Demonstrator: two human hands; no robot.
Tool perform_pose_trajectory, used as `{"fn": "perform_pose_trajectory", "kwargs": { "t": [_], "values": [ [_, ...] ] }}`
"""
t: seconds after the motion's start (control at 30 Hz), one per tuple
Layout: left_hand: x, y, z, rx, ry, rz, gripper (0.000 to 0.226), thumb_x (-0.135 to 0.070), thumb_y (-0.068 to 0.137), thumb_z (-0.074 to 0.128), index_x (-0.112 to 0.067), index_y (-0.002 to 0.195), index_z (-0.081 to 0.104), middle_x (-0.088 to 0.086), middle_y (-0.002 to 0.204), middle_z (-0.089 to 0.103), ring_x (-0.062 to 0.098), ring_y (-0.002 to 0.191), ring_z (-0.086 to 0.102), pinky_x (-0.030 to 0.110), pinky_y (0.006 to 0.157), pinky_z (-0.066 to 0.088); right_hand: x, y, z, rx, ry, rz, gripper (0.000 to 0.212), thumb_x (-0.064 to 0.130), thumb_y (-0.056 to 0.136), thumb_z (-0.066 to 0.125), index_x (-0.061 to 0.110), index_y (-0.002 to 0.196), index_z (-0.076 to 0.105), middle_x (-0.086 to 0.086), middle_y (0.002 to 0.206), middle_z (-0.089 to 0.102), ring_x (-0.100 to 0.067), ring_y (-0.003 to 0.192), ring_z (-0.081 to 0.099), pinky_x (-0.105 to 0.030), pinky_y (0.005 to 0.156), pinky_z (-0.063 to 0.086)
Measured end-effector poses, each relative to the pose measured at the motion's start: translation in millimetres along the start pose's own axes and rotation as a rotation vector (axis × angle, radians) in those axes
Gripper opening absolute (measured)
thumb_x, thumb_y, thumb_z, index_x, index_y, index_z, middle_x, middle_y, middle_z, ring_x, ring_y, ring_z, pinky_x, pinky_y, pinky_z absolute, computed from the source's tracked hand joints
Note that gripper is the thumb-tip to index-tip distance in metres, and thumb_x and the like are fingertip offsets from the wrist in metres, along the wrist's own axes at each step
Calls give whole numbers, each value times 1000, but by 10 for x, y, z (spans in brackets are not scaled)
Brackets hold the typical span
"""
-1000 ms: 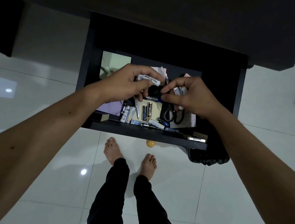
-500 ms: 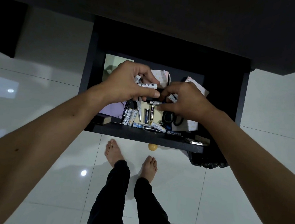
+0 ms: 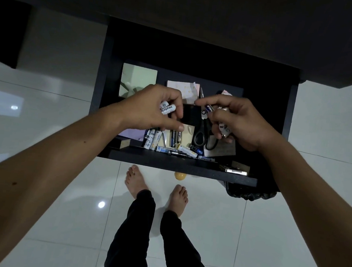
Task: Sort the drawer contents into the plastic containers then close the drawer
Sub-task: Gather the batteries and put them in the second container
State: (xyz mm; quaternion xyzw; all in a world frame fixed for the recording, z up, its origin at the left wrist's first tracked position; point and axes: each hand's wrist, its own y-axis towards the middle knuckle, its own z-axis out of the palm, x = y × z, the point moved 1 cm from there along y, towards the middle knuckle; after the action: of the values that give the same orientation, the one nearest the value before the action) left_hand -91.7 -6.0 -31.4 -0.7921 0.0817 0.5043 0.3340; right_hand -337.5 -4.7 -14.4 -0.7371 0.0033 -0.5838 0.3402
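A dark drawer [image 3: 181, 165] stands pulled open below a dark tabletop. Both hands are inside it. My left hand [image 3: 151, 108] grips white batteries [image 3: 167, 108], one marked with black lettering. My right hand [image 3: 237, 123] pinches a blue-and-white battery [image 3: 209, 108] between thumb and forefinger and holds more batteries [image 3: 223, 129] in its curled fingers. Several loose batteries [image 3: 176, 150] lie along the drawer's front. Black-handled scissors [image 3: 204, 135] lie under my right hand. Plastic containers are not in view.
Paper notes lie in the drawer: green [image 3: 138, 81], pink [image 3: 182, 89], lilac [image 3: 132, 133], yellow [image 3: 186, 132]. A small gold object [image 3: 233, 169] sits at the front right corner. A round knob [image 3: 180, 175] hangs below the drawer front. My bare feet stand on white tiles; a black bin [image 3: 250, 193] stands right.
My right hand has lifted from the drawer floor with a blue-and-white battery pinched in its fingertips. The hands have drawn slightly apart. My left hand still holds its batteries.
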Motion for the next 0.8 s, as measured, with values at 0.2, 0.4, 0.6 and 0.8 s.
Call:
{"fn": "perform_pose_trajectory", "kwargs": {
  "t": [0.2, 0.4, 0.6, 0.8],
  "values": [
    [14, 16, 23, 101, 241, 43, 41, -32, 69, 97, -34, 101, 72, -12, 95, 69, 4, 87, 64, 37, 85, 54, 19, 20, -15, 15, 211, 26, 17, 0, 90, 73, 9, 98, 62, -18, 78, 60, -22, 54, 67, -23, 37, 44],
    [29, 76, 50, 172, 544, 111, 53, -42, 71, 93, -40, 121, 73, -20, 108, 65, 7, 108, 59, 33, 90, 48, -17, 38, 2, -2, 202, 45, 30, -6, 90, 72, 8, 116, 65, -12, 88, 67, -24, 67, 69, -28, 46, 52],
    [45, 81, 63, 169, 607, 138, 37, -43, 72, 92, -36, 104, 74, -28, 89, 54, 3, 95, 52, 38, 85, 50, -62, 54, 14, -33, 144, 85, 18, 1, 88, 76, -1, 103, 68, -19, 76, 58, -22, 55, 55, -23, 38, 37],
    [89, 95, 65, 161, 634, 175, 30, -44, 72, 91, -34, 94, 73, -23, 85, 56, 3, 91, 52, 37, 80, 50, -86, 62, -2, -5, 96, 134, 10, 8, 90, 76, 6, 91, 66, -17, 75, 63, -26, 57, 57, -26, 45, 37]
  ]
}}
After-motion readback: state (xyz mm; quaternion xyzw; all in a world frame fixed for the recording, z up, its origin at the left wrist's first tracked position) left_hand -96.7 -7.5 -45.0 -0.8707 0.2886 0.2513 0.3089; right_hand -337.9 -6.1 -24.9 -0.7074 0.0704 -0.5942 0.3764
